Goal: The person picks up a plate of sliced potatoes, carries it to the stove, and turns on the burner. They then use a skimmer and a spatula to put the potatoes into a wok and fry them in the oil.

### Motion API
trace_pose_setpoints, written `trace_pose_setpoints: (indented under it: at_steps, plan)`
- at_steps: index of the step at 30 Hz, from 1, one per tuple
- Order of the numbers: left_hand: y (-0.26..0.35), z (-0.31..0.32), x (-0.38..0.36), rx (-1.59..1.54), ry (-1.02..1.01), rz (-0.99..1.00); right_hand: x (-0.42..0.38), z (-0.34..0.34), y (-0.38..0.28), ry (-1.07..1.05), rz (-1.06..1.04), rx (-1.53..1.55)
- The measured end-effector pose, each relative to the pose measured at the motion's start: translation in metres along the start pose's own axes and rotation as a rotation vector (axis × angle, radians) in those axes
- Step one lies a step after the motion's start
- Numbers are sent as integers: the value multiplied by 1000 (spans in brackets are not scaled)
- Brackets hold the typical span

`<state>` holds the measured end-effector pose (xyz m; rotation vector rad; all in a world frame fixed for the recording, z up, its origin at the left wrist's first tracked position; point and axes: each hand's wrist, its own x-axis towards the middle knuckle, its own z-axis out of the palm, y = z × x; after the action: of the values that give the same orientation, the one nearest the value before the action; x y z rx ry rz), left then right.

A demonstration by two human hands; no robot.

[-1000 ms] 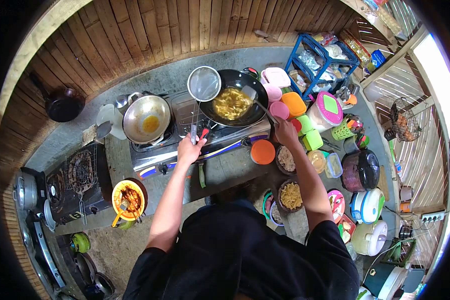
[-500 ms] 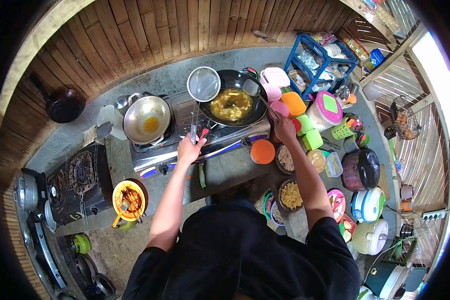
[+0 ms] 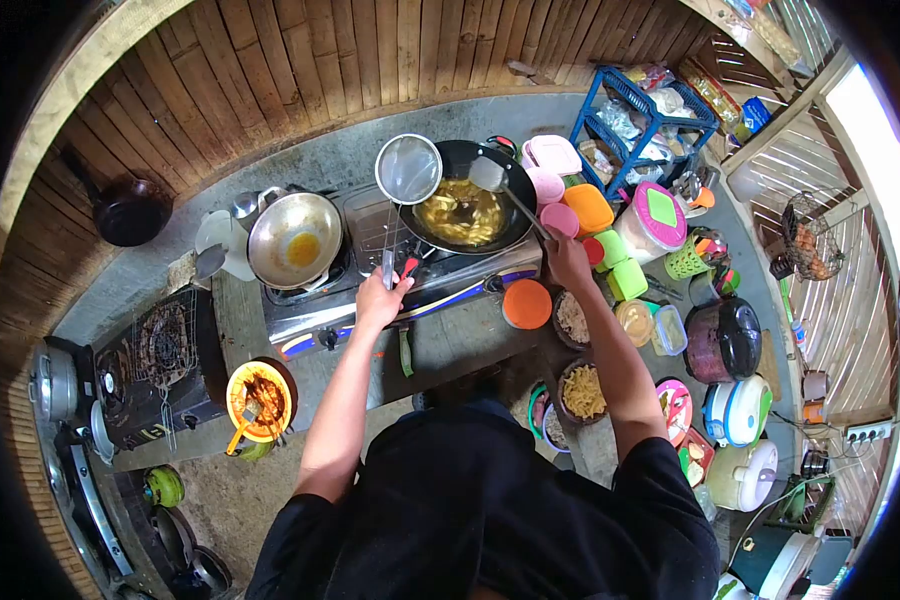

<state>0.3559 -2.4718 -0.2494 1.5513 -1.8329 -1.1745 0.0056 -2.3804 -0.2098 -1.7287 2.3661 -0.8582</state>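
Observation:
My left hand (image 3: 380, 303) is closed round the handle of a round mesh strainer (image 3: 408, 170), whose basket is over the left edge of a dark wok (image 3: 457, 160). Yellowish pieces of food (image 3: 473, 222) lie in oil inside that wok. In my right hand (image 3: 568, 262) is the handle of a metal spatula (image 3: 487, 174), its blade above the upper part of the wok. A second, lighter wok (image 3: 293, 243) with a little oil sits on the stove's (image 3: 370, 285) left burner. The red handle of a tool (image 3: 410, 267) shows beside my left hand.
An orange bowl of red sauce (image 3: 259, 400) stands at the lower left. A green-handled knife (image 3: 405, 352) lies on the counter near the stove. Right of the wok are an orange lid (image 3: 526, 304), coloured containers (image 3: 587, 208) and a blue rack (image 3: 640, 130).
The spatula blade has shifted left and slightly up, and its face has turned. The food in the dark wok has moved about. My left hand and the strainer are nearly unmoved.

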Motion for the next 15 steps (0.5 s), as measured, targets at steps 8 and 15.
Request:
trace_pose_setpoints:
  at_steps: [8,15]
  plan:
    - [6,-2,-3,-3,-4,-19,-10,-24,4,-134,41,-226]
    - [3,0,-2,23,6,-8,-14,-21,-9,-205,113,178]
